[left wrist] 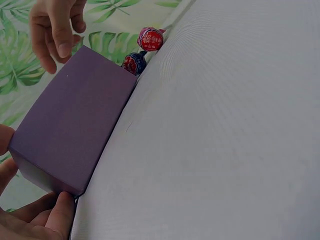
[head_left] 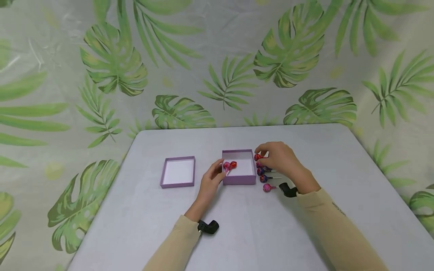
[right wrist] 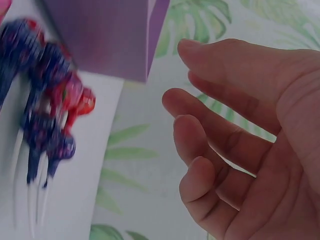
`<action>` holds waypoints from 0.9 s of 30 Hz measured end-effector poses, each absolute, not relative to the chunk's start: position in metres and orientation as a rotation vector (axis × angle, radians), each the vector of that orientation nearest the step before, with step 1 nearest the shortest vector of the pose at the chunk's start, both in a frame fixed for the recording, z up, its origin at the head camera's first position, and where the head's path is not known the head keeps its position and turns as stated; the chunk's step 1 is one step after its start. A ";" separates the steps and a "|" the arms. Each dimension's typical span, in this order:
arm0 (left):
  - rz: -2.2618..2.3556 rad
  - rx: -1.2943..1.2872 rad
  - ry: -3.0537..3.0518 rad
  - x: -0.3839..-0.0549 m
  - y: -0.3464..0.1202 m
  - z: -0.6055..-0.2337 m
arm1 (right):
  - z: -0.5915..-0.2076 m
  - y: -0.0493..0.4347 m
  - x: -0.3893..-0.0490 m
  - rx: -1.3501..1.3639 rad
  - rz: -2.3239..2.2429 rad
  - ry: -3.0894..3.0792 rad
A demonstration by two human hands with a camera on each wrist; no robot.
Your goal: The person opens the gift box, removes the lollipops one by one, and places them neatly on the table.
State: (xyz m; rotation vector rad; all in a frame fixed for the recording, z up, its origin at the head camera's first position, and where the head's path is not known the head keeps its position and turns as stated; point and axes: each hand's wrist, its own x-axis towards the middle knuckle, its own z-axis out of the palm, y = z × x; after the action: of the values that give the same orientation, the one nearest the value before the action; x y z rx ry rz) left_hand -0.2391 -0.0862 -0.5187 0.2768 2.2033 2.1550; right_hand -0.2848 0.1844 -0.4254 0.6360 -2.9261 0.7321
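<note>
A purple open-topped box [head_left: 239, 180] stands on the table with a pink lollipop [head_left: 226, 165] and a red lollipop [head_left: 233, 164] inside. My left hand [head_left: 211, 181] holds the box by its left side, fingers and thumb at the corners in the left wrist view. To the right of the box lies a column of wrapped lollipops [head_left: 263, 178], red, pink and dark blue, sticks pointing right. Over the far end of that column hovers my right hand [head_left: 278, 158], its fingers loosely bent. The right wrist view shows nothing between the right hand's fingers [right wrist: 195, 137].
A shallow purple-rimmed lid [head_left: 178, 172], white inside, lies left of the box. The white table [head_left: 237, 233] ends at a straight far edge, with a leaf-patterned sheet [head_left: 223, 82] behind it.
</note>
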 end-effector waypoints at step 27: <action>2.188 0.293 2.226 -0.245 -0.086 -0.538 | -0.458 0.110 -0.306 0.833 0.734 -2.896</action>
State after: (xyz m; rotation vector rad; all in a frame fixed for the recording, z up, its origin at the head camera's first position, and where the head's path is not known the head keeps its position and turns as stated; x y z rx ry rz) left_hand -0.2455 -0.0856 -0.5382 0.2926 2.2256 2.1885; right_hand -0.3056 0.1098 -0.4580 0.8327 -2.8960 0.7343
